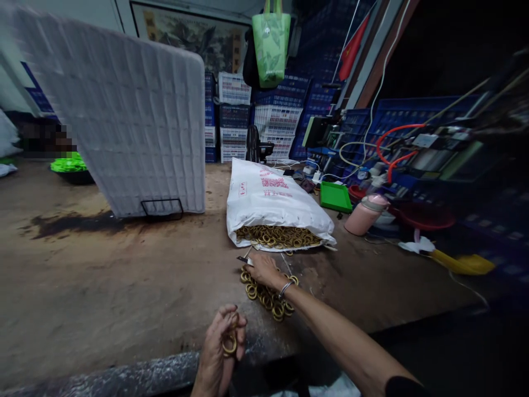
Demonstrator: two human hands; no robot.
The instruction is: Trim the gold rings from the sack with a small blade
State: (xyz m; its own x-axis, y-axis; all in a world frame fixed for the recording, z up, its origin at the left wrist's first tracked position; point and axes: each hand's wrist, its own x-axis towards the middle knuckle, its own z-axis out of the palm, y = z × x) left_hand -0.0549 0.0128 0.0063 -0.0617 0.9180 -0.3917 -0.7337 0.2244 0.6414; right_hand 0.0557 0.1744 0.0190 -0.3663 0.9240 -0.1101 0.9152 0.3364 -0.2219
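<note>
Your left hand (221, 344) was curled shut around a few brass rings (230, 344) at the near edge of the workbench (103, 286), fingers bent in over them. Your right hand (261, 268), a bangle (286, 287) on its wrist, lay palm down with fingers loosely spread on a loose heap of rings (266, 295), just in front of the white sack (273, 204). A small dark tool (243, 259) lay at your fingertips; whether you touched it could not be told.

The sack lay on its side, its open mouth facing you and packed with more rings of the same kind (278, 237). Left of the sack stood a tall white quilted panel (124, 121), tilted back, with a black wire stand (162, 208) at its foot. Further left of the sack, well apart, sat a dark bowl of bright green pieces (70, 165). Right of the sack lay a green tray (335, 197), and beyond that a pink flask (366, 214) on its side. Behind the sack rose stacked white and blue crates (264, 118), with a green bag (270, 47) hanging above them. Far right of the sack, red hoses (392, 146) looped over cluttered machinery.
</note>
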